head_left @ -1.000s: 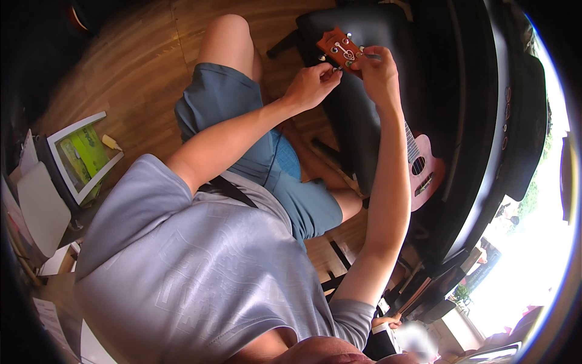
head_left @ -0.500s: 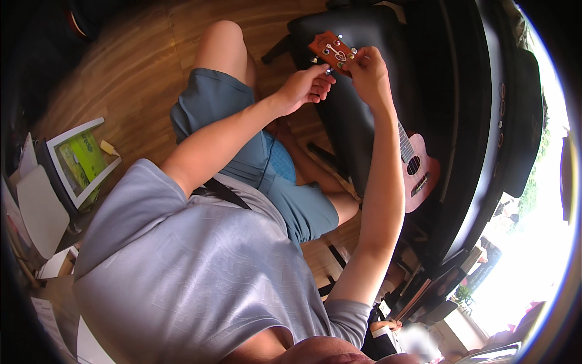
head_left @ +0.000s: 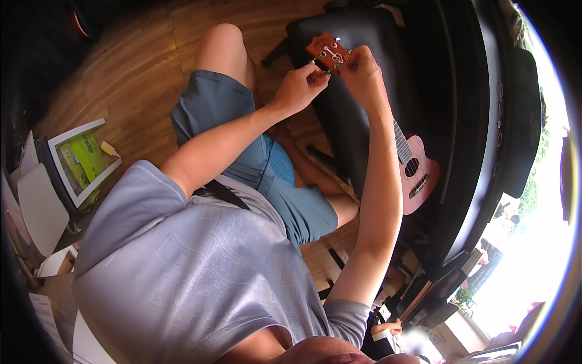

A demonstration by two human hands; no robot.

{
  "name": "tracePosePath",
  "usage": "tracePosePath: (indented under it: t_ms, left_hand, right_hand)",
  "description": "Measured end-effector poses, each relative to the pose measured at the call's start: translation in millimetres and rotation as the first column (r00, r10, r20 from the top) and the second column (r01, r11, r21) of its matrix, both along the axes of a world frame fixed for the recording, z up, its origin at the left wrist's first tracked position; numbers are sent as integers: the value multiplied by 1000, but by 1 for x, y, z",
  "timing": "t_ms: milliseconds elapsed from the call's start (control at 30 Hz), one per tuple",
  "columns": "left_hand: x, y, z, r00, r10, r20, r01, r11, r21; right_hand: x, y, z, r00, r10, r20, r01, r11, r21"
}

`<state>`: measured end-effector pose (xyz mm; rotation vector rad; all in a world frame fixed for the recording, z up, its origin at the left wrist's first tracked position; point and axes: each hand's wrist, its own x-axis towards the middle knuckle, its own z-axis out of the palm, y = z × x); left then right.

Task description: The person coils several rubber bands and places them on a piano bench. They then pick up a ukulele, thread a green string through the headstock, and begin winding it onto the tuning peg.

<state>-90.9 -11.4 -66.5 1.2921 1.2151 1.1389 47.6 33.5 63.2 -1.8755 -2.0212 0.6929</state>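
A pink ukulele (head_left: 422, 193) lies at an angle by the black padded bench, its body to the right and its brown headstock (head_left: 328, 52) toward the far middle. Part of the neck is hidden behind my right forearm. My left hand (head_left: 298, 88) is closed at the near left edge of the headstock, thumb and forefinger pinching a tuning peg. From the other side, my right hand (head_left: 364, 77) has its fingers curled round the right edge of the headstock, by the start of the neck. Its fingertips are partly hidden.
Under the ukulele's neck is the black bench (head_left: 339, 27). A black piano-like cabinet (head_left: 467, 121) stands along the right. At the left are a white-framed green picture (head_left: 82, 161) and a small yellow bottle (head_left: 109, 148). Another person's hand (head_left: 388, 328) shows at lower right.
My left hand's fingers have curled in more tightly at the tuning peg, and the hand has turned slightly. My right hand has shifted a little left over the headstock edge, covering more of its pegs.
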Motion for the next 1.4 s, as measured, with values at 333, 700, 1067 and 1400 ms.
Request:
tracePosePath:
  t_ms: [333,700,1067,1400]
  left_hand:
    - [-14,3,12,257,195,947,762,562,-322]
    - [-9,9,-6,149,270,951,760,585,-285]
    - [3,2,-1,989,-94,115,106,989,-100]
    - [-7,15,-8,187,159,969,771,587,-245]
  right_hand:
    - [17,10,1,998,-45,41,48,996,-80]
    - [21,20,-7,996,-79,-47,69,980,-187]
    - [28,20,-20,994,-79,-75,70,991,-113]
    - [4,19,4,992,-125,3,125,991,-54]
